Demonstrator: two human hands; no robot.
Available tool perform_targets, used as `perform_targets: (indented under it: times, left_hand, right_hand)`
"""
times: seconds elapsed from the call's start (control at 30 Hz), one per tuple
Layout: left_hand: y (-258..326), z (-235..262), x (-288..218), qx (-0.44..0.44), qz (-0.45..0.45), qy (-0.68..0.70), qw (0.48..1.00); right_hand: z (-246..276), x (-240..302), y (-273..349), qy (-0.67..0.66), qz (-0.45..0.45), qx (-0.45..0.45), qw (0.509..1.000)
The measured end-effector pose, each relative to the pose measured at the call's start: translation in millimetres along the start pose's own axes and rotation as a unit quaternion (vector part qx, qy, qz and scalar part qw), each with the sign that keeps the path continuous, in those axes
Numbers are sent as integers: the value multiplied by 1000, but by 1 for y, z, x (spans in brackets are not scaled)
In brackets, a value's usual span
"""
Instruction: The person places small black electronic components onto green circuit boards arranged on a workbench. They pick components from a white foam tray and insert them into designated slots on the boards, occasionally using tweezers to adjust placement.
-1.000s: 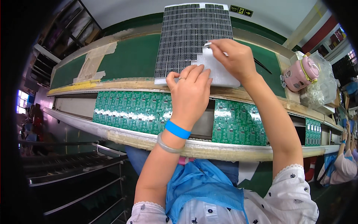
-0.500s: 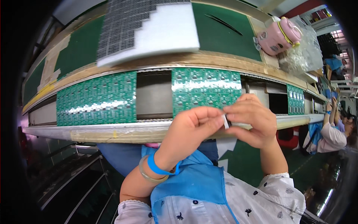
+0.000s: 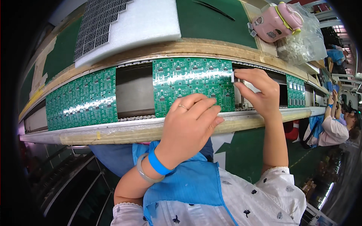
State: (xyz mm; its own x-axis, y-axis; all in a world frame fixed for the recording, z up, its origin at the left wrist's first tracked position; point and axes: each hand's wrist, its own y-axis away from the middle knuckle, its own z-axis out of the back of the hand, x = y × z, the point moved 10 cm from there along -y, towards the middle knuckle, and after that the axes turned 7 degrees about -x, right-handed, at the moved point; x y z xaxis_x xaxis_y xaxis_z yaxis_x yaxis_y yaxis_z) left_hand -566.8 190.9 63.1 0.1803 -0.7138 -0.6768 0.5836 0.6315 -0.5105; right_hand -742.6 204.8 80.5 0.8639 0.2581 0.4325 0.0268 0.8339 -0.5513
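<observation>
Green bench (image 3: 215,28): foam (image 3: 147,24) bearing black components (image 3: 98,24), pink jar (image 3: 268,28). Right grip (image 3: 261,91) pinching white-edged part (image 3: 232,77); left grip (image 3: 188,124) apart.

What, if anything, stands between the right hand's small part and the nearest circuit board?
Nothing visible: the right hand holds the small part at the right edge of the circuit board. The left hand covers part of its near edge.

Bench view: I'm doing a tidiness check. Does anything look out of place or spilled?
Perhaps the pink jar, at right on the bench beside the clear bag: it looks like a personal item near circuit boards. No spill shows.
</observation>
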Motion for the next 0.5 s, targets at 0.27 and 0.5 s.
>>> perform_targets:
  times: [0.27, 0.5]
  left_hand:
    - [11, -12, -3, 12, -63, -107, 992]
    - [10, -12, -3, 16, -56, -113, 992]
  right_hand:
    - [-20, -5, -1, 58, 41, 32, 997]
    - [-20, -3, -1, 61, 50, 29, 996]
